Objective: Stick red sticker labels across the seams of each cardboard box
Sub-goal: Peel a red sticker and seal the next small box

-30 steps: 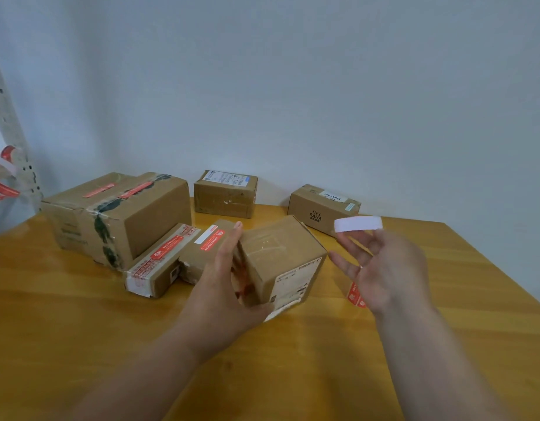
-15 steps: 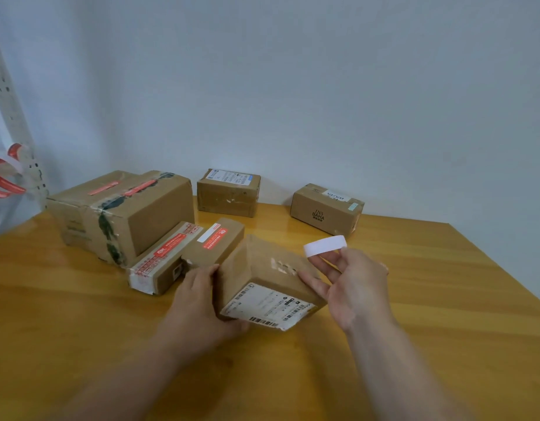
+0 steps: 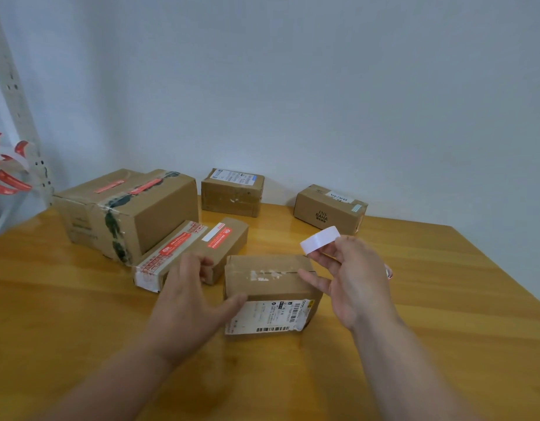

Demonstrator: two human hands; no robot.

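Steady the box (image 3: 268, 279) with the relaxed, empty left hand (image 3: 191, 299). Right hand (image 3: 358, 284) pinching white strip (image 3: 319, 239): lay straight across the seam (image 3: 270, 273), press flat.

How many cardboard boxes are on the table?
6. A large box at back left, two long flat boxes beside it, one between the hands, two near the wall. More could hide behind the large one.

A glossy wooden table (image 3: 80, 314) stands against a plain pale wall (image 3: 323, 86); a perforated white post (image 3: 16, 95) rises left.
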